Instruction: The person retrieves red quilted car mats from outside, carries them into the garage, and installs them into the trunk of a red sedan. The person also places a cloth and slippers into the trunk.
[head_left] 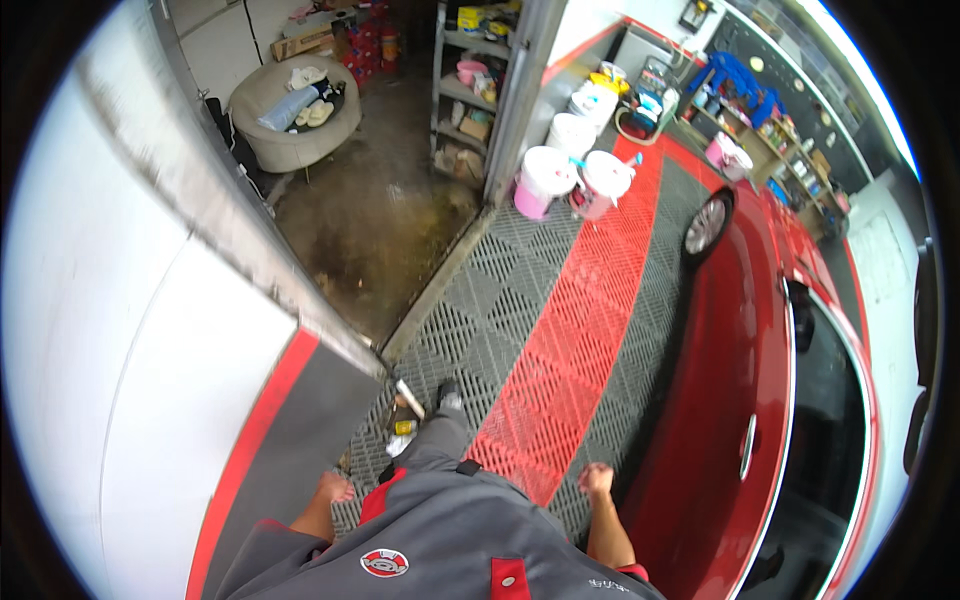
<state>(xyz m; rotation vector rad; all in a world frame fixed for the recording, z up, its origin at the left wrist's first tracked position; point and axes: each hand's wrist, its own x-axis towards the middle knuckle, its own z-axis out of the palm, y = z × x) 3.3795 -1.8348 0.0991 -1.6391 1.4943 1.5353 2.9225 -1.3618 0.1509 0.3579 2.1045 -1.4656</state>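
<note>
My left hand (336, 487) hangs low beside the grey lower band of the wall (285, 450), its fingers loosely apart and nothing visible in them. On the other side, my right hand (596, 478) is held out over the floor tiles near the red car (720, 400). Its fingers are curled in, and no object shows in them. Neither hand touches the car or the wall. One foot (449, 392) is forward on the grey tiles, next to the door corner. A small yellow-labelled item (404, 427) lies by my leg.
White-and-pink lidded buckets (547, 172) line the wall ahead, with a hose machine (655, 95) behind them. A doorway on the left opens onto a wet floor (375, 240), a round beige chair (295, 115) and a metal shelf (468, 90). A red tile strip (590, 290) runs alongside the car.
</note>
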